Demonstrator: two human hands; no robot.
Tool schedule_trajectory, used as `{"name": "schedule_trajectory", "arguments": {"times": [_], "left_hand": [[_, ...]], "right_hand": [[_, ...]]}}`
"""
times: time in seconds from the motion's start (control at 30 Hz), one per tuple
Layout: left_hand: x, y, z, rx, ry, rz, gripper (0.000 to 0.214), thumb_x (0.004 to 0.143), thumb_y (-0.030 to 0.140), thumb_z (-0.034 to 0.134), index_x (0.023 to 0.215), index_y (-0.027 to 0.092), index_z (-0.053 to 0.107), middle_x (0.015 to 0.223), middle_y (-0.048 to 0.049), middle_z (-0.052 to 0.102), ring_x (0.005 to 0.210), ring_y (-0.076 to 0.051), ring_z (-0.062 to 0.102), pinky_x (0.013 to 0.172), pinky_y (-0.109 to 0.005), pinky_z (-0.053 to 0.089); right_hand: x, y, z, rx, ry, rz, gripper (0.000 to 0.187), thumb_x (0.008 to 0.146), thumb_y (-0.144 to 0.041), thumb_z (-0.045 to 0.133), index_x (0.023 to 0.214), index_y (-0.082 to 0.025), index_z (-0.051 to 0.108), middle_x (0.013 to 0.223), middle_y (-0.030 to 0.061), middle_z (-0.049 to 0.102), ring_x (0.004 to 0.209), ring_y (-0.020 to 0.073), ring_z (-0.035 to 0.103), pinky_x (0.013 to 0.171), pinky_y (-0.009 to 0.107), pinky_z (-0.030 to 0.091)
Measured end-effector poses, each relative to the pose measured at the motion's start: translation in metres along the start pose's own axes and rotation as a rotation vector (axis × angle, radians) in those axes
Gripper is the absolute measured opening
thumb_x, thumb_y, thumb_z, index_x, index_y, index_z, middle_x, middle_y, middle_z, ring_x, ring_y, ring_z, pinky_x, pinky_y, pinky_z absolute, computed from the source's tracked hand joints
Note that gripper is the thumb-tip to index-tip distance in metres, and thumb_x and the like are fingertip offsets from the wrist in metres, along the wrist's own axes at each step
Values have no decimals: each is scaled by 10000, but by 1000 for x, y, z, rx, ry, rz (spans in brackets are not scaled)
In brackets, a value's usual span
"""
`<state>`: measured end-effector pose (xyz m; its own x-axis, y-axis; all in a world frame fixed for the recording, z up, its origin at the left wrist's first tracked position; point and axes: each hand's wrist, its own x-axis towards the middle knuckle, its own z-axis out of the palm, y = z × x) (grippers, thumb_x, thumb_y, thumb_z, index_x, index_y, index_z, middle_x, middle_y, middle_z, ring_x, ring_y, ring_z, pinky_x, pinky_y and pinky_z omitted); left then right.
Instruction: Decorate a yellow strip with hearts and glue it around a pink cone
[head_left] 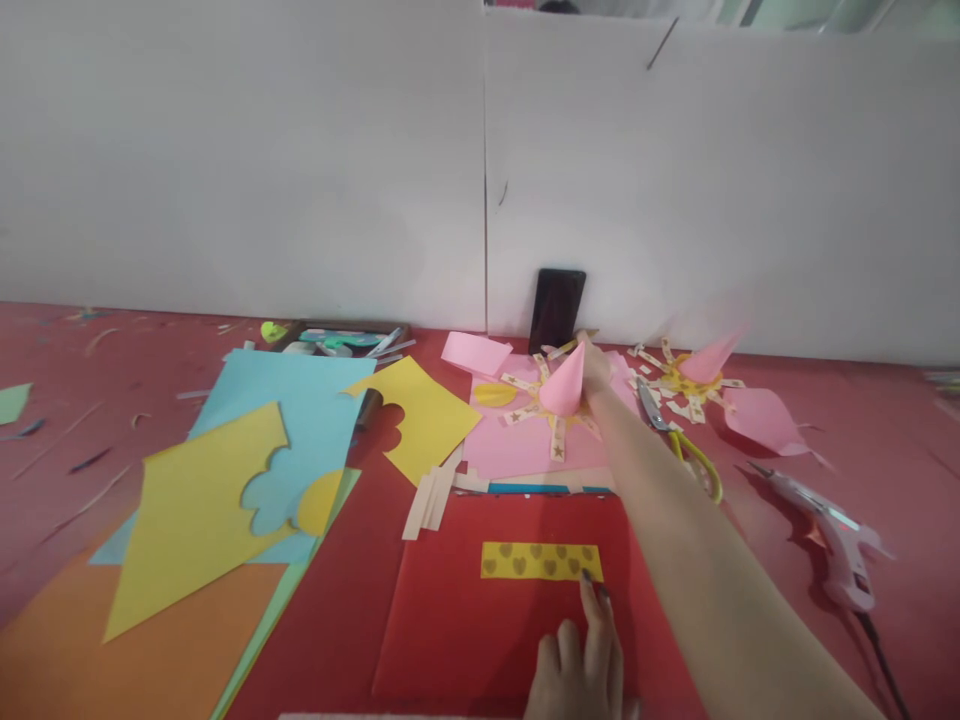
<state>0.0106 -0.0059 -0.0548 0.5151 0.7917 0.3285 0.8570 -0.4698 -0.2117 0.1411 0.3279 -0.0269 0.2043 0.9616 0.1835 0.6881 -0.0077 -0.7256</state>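
1 outstretched right hand (596,368) grips pink cone (564,385); left hand (577,665) flat-fingered, touching yellow strip (540,561).

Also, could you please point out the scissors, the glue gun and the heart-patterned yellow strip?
scissors (652,410): head view, metal blades.
glue gun (832,525): head view, its body.
yellow strip (540,561): head view, strip's middle.

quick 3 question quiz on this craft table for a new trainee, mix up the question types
1. True or false: the right hand is at a pink paper cone.
2. What do the left hand fingertips touch on the red sheet? A) a coin B) a yellow heart-printed strip C) a pencil
3. Fill in: the glue gun lies to the ___ of the scissors.
Key: 1 true; 2 B; 3 right.
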Motion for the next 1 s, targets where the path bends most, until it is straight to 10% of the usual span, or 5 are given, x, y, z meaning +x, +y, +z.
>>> {"name": "schedule_trajectory", "arguments": {"times": [0.53,0.73,1.0], "left_hand": [[13,-6,-28,-23,-101,2,543,768,504,434,1166,150,541,1182,-143,507,656,-149,430,546,-299,357],[16,-7,-33,-8,-146,25,536,792,427,451,1224,111,479,1232,-164,476,705,-155,480,591,-309,403],[23,-5,-36,1,-244,14,489,833,346,398,1274,136,422,1274,-168,455,699,-162,509,568,-314,440]], "right_hand": [[-23,-1,-22,-74,114,71,264,764,-405,443,924,-206,509,761,48,626,684,204,587,567,275,393],[-84,-3,-67,137,313,-60,286,854,-420,288,905,-204,469,786,28,635,707,141,590,656,260,421],[-205,-37,-104,472,230,-11,301,832,-491,363,766,-244,522,562,-14,604,610,160,606,668,300,475]]}}
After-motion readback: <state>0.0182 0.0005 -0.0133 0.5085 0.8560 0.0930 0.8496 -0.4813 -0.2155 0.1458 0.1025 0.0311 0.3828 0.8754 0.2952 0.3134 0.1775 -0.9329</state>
